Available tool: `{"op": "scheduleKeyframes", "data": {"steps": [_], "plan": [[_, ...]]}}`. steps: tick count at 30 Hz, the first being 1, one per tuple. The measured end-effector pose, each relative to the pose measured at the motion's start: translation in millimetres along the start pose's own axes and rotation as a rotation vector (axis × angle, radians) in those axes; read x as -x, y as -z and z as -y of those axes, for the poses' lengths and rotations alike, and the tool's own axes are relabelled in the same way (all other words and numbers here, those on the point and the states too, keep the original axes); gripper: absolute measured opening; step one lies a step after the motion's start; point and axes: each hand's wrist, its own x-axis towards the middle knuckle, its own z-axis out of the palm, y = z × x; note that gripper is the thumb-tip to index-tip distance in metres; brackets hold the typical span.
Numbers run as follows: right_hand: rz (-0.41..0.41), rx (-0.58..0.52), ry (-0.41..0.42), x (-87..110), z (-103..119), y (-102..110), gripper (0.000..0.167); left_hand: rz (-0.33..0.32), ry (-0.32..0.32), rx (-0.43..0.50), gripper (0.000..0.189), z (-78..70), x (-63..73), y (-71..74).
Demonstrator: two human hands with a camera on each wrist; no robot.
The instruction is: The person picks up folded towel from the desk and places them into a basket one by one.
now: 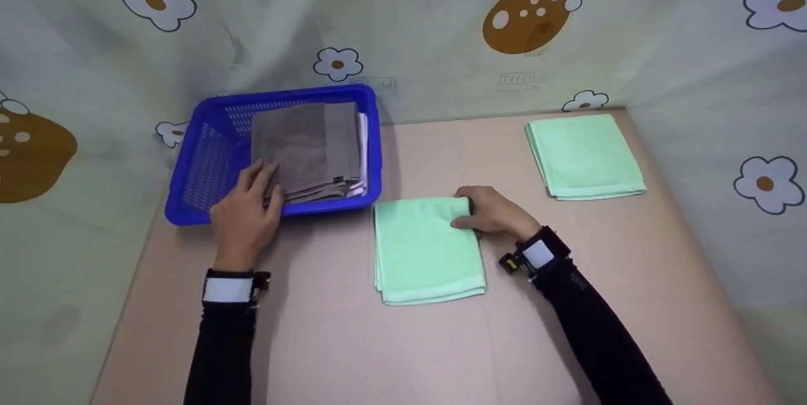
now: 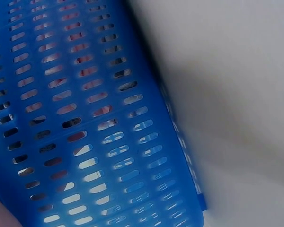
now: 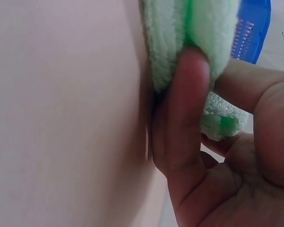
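pinching a green towel (image 1: 429, 253), the right hand (image 1: 495, 211) angles leftward.

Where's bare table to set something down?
Free: table between the black sleeves, before the near green towel; also between blue basket and far green towel. Crowded: basket's right side, holding gray cloth, and the near towel's right edge, gripped by the right hand.

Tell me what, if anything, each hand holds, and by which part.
The right hand pinches the nearer green towel by its right edge, near the far corner. The left hand is over the basket rim; whether it grips cannot be told.
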Motion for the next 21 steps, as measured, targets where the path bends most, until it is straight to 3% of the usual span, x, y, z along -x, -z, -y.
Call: {"op": "scheduleKeyframes", "data": {"steps": [14,18,21], "plan": [[-0.018,-0.059,0.020,0.2,-10,0,0.043,0.018,0.041,0.003,0.046,-7.7,0.0,7.6],[-0.019,-0.059,0.025,0.0,-11,0,0.043,-0.012,0.035,-0.051,0.046,-19.5,0.1,12.8],[-0.022,-0.051,0.030,0.1,-11,0,0.043,-0.064,-0.029,-0.036,0.043,-37.5,0.6,14.8]]}}
